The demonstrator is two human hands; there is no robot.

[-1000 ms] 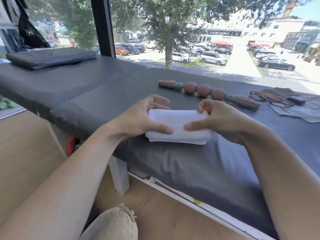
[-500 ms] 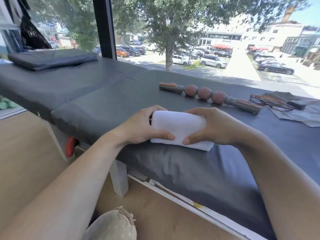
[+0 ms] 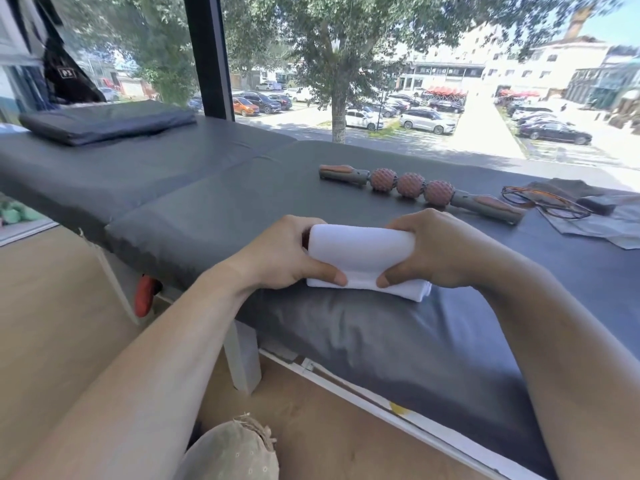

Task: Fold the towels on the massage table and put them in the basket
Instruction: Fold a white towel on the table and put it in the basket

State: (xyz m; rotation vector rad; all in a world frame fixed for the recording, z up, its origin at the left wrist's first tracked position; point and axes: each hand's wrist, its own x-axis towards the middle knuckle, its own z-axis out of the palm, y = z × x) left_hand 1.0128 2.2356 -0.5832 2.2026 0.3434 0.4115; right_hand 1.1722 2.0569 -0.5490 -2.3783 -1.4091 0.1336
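Note:
A folded white towel [image 3: 360, 252] lies near the front edge of the grey massage table [image 3: 214, 192]. My left hand [image 3: 280, 258] grips its left end, thumb on the front and fingers curled behind. My right hand [image 3: 436, 251] grips the right end the same way, thumb pressing the front fold. The towel's upper layer bulges up between the two hands, while its lower edge [image 3: 415, 294] rests on the table. No basket is in view.
A massage roller stick [image 3: 412, 187] with three knobbly balls lies behind the towel. Glasses [image 3: 543, 202] and papers [image 3: 609, 226] sit at the right. A dark folded cushion [image 3: 104, 121] lies at the far left. A window runs behind the table; wooden floor lies below.
The towel was lying flat with both hands on top; both hands have now closed round its ends, squeezed it into a thicker bundle and drawn it toward the table's front edge.

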